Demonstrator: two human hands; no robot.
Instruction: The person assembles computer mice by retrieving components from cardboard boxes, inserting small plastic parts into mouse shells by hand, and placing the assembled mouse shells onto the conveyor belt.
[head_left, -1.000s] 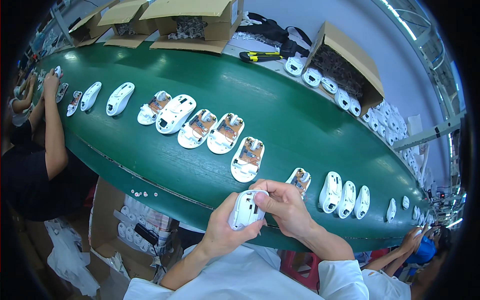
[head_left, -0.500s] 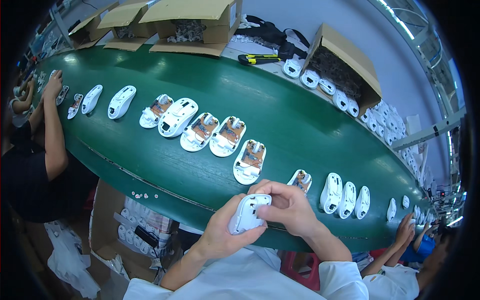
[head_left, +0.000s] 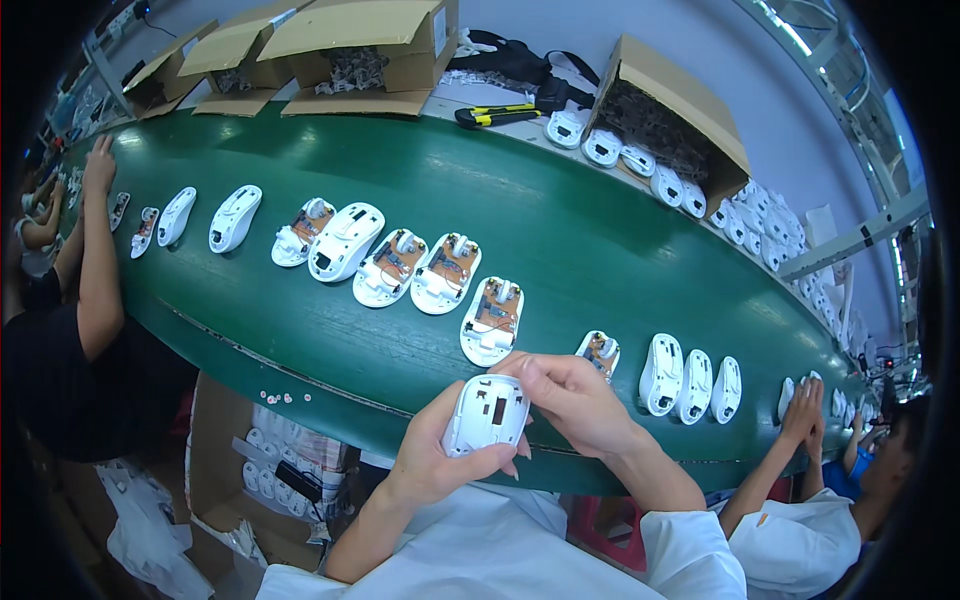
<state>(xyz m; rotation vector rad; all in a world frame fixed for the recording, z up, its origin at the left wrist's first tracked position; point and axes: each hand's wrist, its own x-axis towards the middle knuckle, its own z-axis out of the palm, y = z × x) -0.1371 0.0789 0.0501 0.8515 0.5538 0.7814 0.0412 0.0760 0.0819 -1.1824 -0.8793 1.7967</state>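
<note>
A white computer mouse (head_left: pixel 487 415) is held above the near edge of the green work surface, its slotted, dark-windowed face toward me. My left hand (head_left: pixel 440 440) wraps round its left side, with the thumb along the lower edge. At its upper right edge, my right hand (head_left: pixel 580 405) pinches with thumb and bent fingers; the fingertips behind are partly hidden. Just beyond my hands lies an opened mouse base (head_left: pixel 492 322) with a brown circuit board. Another opened base (head_left: pixel 600 352) sits past my right hand, partly covered by it.
More mouse bases and closed mice (head_left: pixel 347 242) lie along the green belt-like table (head_left: pixel 600 270). Cardboard boxes (head_left: pixel 340 40) and a yellow-black utility knife (head_left: pixel 495 115) stand behind. Co-workers sit left (head_left: pixel 70 370) and right (head_left: pixel 800 540). A carton of mice (head_left: pixel 205 480) is below left.
The mouse has turned so its slotted face shows more fully. My right thumb has moved off that face to the upper right edge. The whole view has shifted slightly.
</note>
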